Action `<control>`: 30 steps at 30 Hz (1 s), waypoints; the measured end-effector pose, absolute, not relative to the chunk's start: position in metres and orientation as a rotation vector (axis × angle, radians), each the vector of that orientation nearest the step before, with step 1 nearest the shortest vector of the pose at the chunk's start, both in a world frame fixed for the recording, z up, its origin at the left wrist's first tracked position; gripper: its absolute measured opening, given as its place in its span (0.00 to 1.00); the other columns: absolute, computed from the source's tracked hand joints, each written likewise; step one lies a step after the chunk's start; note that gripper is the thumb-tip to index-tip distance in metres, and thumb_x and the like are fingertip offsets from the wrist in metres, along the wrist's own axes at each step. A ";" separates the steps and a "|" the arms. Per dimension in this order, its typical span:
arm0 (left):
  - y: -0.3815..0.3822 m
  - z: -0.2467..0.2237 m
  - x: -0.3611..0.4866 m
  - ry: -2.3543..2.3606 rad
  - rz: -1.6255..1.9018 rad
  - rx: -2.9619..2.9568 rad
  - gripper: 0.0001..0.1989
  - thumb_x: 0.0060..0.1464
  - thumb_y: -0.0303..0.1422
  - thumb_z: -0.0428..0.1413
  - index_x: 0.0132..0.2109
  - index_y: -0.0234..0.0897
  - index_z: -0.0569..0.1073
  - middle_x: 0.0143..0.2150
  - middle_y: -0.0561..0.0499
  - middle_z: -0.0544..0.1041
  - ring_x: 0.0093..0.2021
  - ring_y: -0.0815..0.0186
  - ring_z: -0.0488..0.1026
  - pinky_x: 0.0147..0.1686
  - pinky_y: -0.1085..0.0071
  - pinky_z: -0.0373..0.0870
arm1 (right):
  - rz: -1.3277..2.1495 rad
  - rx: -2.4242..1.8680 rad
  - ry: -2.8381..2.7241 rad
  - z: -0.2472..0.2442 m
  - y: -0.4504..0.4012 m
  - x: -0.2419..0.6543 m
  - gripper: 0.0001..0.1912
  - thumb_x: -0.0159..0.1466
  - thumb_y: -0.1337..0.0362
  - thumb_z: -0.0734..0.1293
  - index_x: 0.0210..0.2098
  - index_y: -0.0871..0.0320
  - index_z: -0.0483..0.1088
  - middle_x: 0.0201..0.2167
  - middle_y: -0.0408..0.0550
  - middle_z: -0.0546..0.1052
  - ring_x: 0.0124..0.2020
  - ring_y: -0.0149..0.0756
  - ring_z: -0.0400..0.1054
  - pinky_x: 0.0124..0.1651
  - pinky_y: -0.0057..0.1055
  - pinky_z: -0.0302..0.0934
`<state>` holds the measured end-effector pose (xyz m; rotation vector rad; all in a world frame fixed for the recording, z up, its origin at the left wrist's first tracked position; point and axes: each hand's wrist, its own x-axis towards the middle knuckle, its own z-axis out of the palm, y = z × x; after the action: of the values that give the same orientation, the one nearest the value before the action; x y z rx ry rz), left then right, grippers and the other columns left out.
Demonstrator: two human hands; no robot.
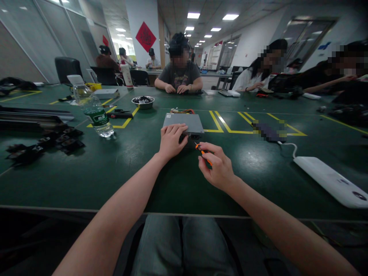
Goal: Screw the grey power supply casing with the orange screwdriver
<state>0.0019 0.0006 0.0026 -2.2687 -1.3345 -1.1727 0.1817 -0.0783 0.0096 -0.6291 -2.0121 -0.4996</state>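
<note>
A grey metal computer power supply [188, 122] lies on the green table in front of me, with coloured cables [181, 111] coming out at its far side. My left hand [173, 140] holds its near left part, fingers over the top and thumb at the front edge. Part of the box's front is hidden by that hand; a black socket [196, 136] shows on the right. Pinched in my right hand [215, 163] is an orange and black screwdriver [205, 154]. Its thin tip points up and left, close to the front face; whether it touches cannot be told.
Left of the box stand a water bottle [97, 115] and a metal bowl [143, 102] of small parts. Black parts [67, 142] lie further left. To the right, a white power bank [330, 180] is cabled to a blurred phone [268, 131]. A person [181, 73] sits opposite.
</note>
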 end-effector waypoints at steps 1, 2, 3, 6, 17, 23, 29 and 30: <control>0.001 0.003 0.002 -1.339 -1.172 -2.270 0.14 0.57 0.35 0.52 0.51 0.44 0.68 0.54 0.53 0.72 0.54 0.61 0.65 0.53 0.60 0.52 | -0.530 -0.630 -2.030 0.009 -0.078 0.182 0.13 0.59 0.72 0.63 0.42 0.54 0.59 0.43 0.51 0.70 0.48 0.39 0.67 0.46 0.40 0.70; 0.000 0.003 0.002 -1.341 -1.173 -2.271 0.14 0.57 0.35 0.52 0.51 0.44 0.68 0.54 0.53 0.72 0.54 0.61 0.65 0.53 0.60 0.52 | -0.558 -0.629 -2.043 0.009 -0.078 0.182 0.12 0.59 0.72 0.63 0.41 0.54 0.60 0.42 0.51 0.71 0.47 0.38 0.68 0.46 0.39 0.69; 0.000 0.003 0.002 -1.340 -1.174 -2.273 0.14 0.57 0.35 0.52 0.51 0.44 0.68 0.54 0.53 0.72 0.54 0.61 0.65 0.53 0.60 0.52 | -0.574 -0.630 -2.054 0.008 -0.078 0.182 0.12 0.59 0.72 0.63 0.41 0.55 0.60 0.42 0.51 0.71 0.47 0.38 0.68 0.45 0.38 0.70; 0.000 0.003 0.002 -1.333 -1.180 -2.272 0.14 0.57 0.35 0.52 0.51 0.44 0.68 0.54 0.52 0.72 0.54 0.60 0.65 0.53 0.60 0.52 | -0.542 -0.635 -2.084 0.005 -0.078 0.183 0.13 0.58 0.74 0.62 0.41 0.56 0.60 0.43 0.53 0.71 0.47 0.37 0.68 0.43 0.34 0.70; -0.001 0.004 0.002 -1.366 -1.162 -2.280 0.14 0.57 0.35 0.52 0.51 0.44 0.68 0.55 0.52 0.72 0.55 0.60 0.65 0.54 0.59 0.52 | -0.483 -0.606 -2.059 0.008 -0.080 0.181 0.14 0.59 0.73 0.62 0.43 0.55 0.59 0.43 0.53 0.72 0.46 0.37 0.69 0.42 0.34 0.71; 0.000 0.003 0.002 -1.350 -1.173 -2.273 0.14 0.57 0.35 0.52 0.51 0.44 0.69 0.54 0.52 0.72 0.54 0.60 0.65 0.53 0.59 0.53 | -0.483 -0.684 -2.073 0.009 -0.081 0.180 0.08 0.59 0.69 0.63 0.39 0.56 0.61 0.41 0.54 0.73 0.44 0.37 0.70 0.42 0.35 0.71; 0.000 0.003 0.002 -1.345 -1.164 -2.280 0.14 0.57 0.35 0.52 0.51 0.45 0.69 0.54 0.52 0.72 0.54 0.60 0.65 0.53 0.59 0.53 | -0.398 -0.644 -1.982 0.009 -0.081 0.179 0.13 0.58 0.74 0.62 0.40 0.54 0.60 0.45 0.53 0.71 0.48 0.38 0.67 0.43 0.39 0.71; 0.000 0.004 0.002 -1.345 -1.164 -2.280 0.14 0.57 0.35 0.52 0.51 0.45 0.69 0.54 0.52 0.72 0.54 0.60 0.65 0.53 0.59 0.53 | -0.377 -0.625 -1.976 0.008 -0.081 0.179 0.14 0.57 0.75 0.63 0.40 0.54 0.60 0.46 0.54 0.70 0.50 0.39 0.66 0.44 0.40 0.71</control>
<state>0.0018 -0.0003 0.0036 -2.2803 -1.3450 -1.1636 0.1791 -0.0808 0.0080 -0.6251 -1.9762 -0.3772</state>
